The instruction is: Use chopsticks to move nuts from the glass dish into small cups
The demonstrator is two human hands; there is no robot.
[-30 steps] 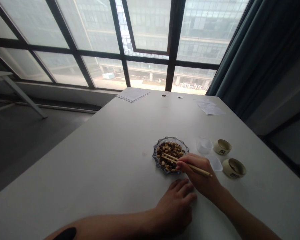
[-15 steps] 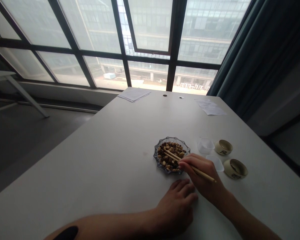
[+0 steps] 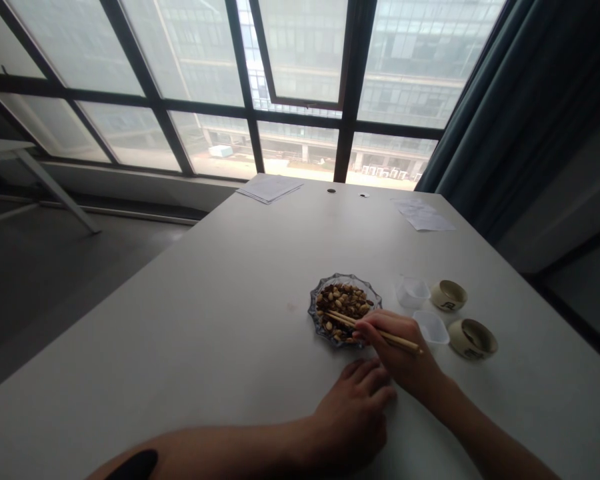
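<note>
My right hand (image 3: pixel 397 343) grips a pair of wooden chopsticks (image 3: pixel 395 340), with the tips down among mixed nuts and seeds (image 3: pixel 343 300). These fill a scalloped clear glass bowl (image 3: pixel 312 308). Whether the tips pinch a piece is too small to tell. My left hand (image 3: pixel 357 407) lies on the table just in front of the bowl, fingers loosely bent and apart, holding nothing. Two clear plastic containers, one behind (image 3: pixel 413 293) and one nearer (image 3: pixel 433 328), stand right of the bowl, the nearer partly covered by my right hand.
Two beige ceramic bowls, one farther (image 3: pixel 449 295) and one nearer (image 3: pixel 473 339), stand right of the containers; the nearer has something dark inside. Paper sheets lie at the far left (image 3: pixel 270 188) and far right (image 3: pixel 423 215) of the white table (image 3: pixel 205 300). Beyond are windows and a dark curtain (image 3: pixel 480 100).
My right hand has shifted slightly left and toward me, and the chopstick tips sit lower in the bowl, nearer its left side. My left hand stays put.
</note>
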